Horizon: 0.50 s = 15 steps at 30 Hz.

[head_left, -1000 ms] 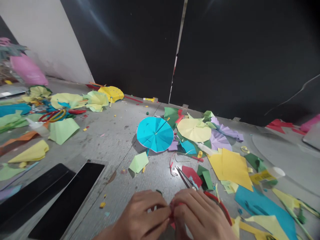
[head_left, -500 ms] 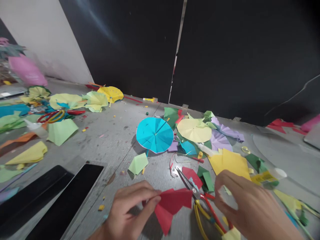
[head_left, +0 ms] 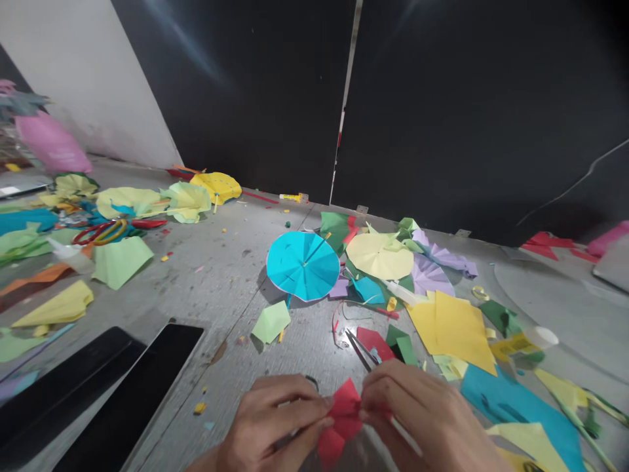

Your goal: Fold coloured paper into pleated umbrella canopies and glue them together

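Red paper, matte and creased, is between your hands: the small red folded paper piece (head_left: 346, 413) sits at the near edge of the grey, scuffed surface (head_left: 230, 262). Your left hand (head_left: 280, 423) pinches its left side between thumb and fingers; your right hand (head_left: 425, 416) pinches the other side, fingertips close to the middle crease. The folding looks partway done: creases are in, with pointed flaps standing out above and below, while pressing it flat and sharpening the edges seem to be left.

Just beyond your right fingers lie slim, pointed metal scissors blades (head_left: 360, 351), slightly parted, their handles hidden. Next to them is a flat red paper scrap with straight edges (head_left: 376, 342).

Farther out, a light-green folded paper piece (head_left: 271, 322) shows crisp ridges. Behind it, the bright blue round paper disc (head_left: 303, 265) has radiating creases and looks complete in shape. To its right are a pale yellow pleated paper round (head_left: 381, 255), a lilac paper fan (head_left: 431, 275) with fine ribs, and smooth deep-yellow paper sheets (head_left: 464, 331), overlapping.
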Each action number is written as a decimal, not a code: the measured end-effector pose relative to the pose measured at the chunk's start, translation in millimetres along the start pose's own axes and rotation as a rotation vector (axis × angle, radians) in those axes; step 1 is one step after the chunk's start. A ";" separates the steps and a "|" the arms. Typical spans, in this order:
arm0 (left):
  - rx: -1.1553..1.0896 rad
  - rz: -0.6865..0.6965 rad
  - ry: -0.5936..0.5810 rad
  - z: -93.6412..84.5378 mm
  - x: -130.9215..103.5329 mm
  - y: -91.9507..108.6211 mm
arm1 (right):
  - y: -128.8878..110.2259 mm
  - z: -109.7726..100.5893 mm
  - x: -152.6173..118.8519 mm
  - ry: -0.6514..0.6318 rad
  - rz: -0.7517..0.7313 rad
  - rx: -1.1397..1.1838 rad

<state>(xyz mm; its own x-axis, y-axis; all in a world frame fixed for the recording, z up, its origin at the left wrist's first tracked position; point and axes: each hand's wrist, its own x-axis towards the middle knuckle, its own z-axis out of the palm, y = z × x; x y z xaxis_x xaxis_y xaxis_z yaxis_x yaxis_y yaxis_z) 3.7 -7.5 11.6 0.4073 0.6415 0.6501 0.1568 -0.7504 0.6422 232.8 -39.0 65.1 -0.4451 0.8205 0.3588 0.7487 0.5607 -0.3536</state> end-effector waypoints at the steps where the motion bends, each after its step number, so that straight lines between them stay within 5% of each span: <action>1: -0.008 -0.020 0.002 0.2 -0.4 -0.7 | 7.5 -3.8 -0.9 -0.030 0.010 -0.043; 5: -0.126 -0.179 0.082 1.9 -3.4 -8.1 | 39.6 -28.0 -3.6 0.021 0.011 -0.345; 9: -0.352 -0.587 0.151 4.0 -3.9 -20.1 | 44.6 -46.9 -3.2 0.122 0.027 -0.358; 12: -0.540 -0.818 0.143 6.8 -1.7 -25.9 | 24.0 -35.7 -3.3 0.146 -0.008 -0.206; 15: -0.602 -0.870 0.151 9.3 -0.1 -27.3 | 2.1 -8.8 -5.1 0.140 -0.027 -0.161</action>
<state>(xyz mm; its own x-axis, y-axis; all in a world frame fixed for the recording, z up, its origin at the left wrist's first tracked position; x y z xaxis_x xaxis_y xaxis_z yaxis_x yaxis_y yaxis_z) 7.7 11.4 -9.8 0.2472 0.9626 -0.1109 -0.1466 0.1503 0.9777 240.9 -42.9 70.2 -0.4018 0.7755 0.4869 0.8111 0.5482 -0.2037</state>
